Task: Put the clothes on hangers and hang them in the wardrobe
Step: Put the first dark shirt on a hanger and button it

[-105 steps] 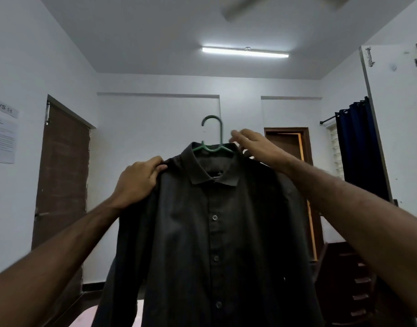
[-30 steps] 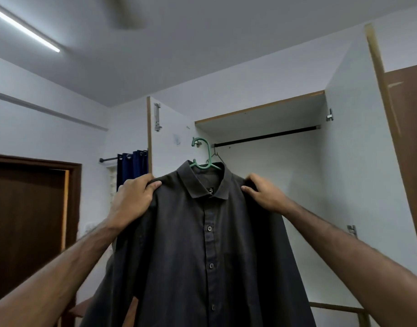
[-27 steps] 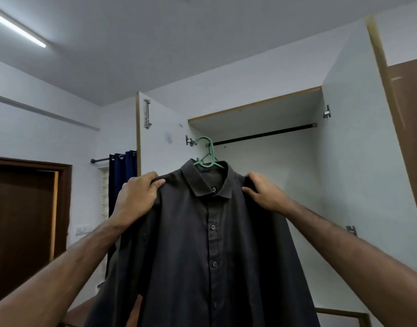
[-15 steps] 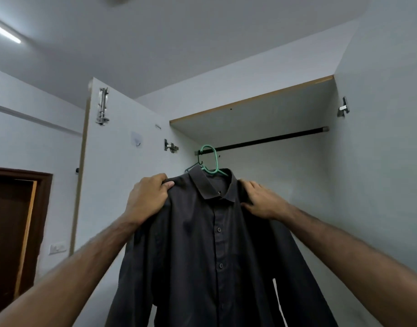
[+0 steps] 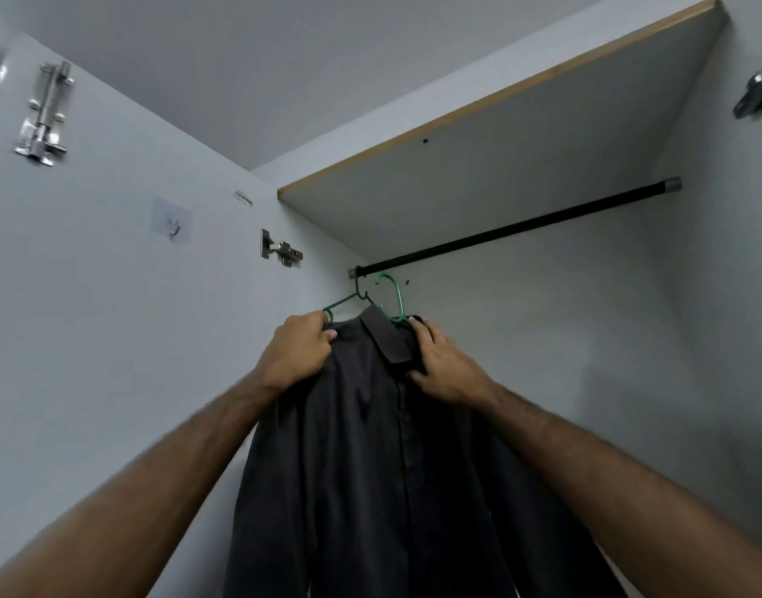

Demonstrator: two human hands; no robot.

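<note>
Both hands up at the black wardrobe rail (image 5: pixel 521 228): left hand (image 5: pixel 299 353) and right hand (image 5: pixel 446 366) each gripping a shoulder of the dark grey button-up shirt (image 5: pixel 370 468) on its green plastic hanger (image 5: pixel 392 299), hook just under the rail.

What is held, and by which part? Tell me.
The dark shirt, on its green hanger: left hand grips the shoulder, right hand holds beside the collar.

A slide bolt (image 5: pixel 42 116) and a clear adhesive hook (image 5: pixel 172 221) are being seen mounted high on the door panel.
</note>
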